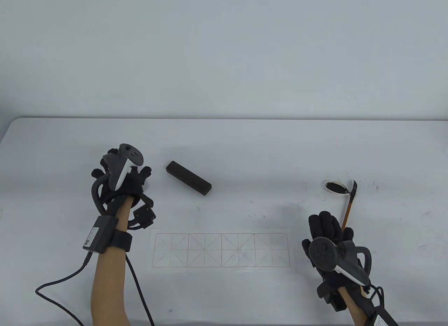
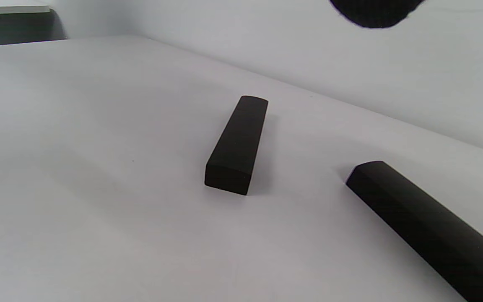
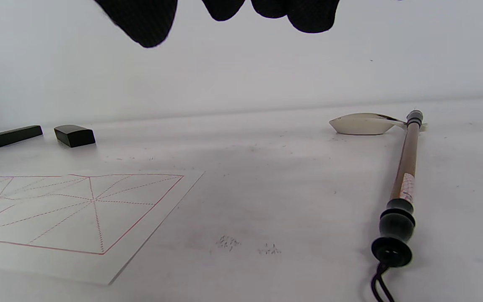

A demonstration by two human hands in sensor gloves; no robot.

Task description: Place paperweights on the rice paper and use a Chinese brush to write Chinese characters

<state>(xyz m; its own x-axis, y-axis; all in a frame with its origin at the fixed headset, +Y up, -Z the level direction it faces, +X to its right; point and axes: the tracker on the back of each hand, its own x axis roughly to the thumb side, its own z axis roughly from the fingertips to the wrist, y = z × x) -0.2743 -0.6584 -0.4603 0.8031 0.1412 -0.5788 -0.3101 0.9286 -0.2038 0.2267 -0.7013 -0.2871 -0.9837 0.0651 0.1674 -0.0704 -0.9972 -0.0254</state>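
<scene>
The rice paper (image 1: pixel 221 250), printed with a red grid, lies flat near the table's front edge, seen also in the right wrist view (image 3: pixel 78 209). One dark paperweight (image 1: pixel 189 177) rests at a slant behind it. My left hand (image 1: pixel 120 180) hovers left of that bar with fingers spread, holding nothing. It hides a second paperweight (image 2: pixel 237 144), which lies on the table beside the first paperweight (image 2: pixel 426 226). The brush (image 1: pixel 350 207) lies with its tip on the ink dish (image 1: pixel 336 186). My right hand (image 1: pixel 327 231) sits just left of the brush handle (image 3: pixel 405 176), fingers (image 3: pixel 149 25) straight and empty.
Ink specks mark the white table (image 1: pixel 266 214) around the dish and in front of the paper. Glove cables (image 1: pixel 63 284) trail off the front left. A plain wall rises behind the table's far edge (image 1: pixel 224 118).
</scene>
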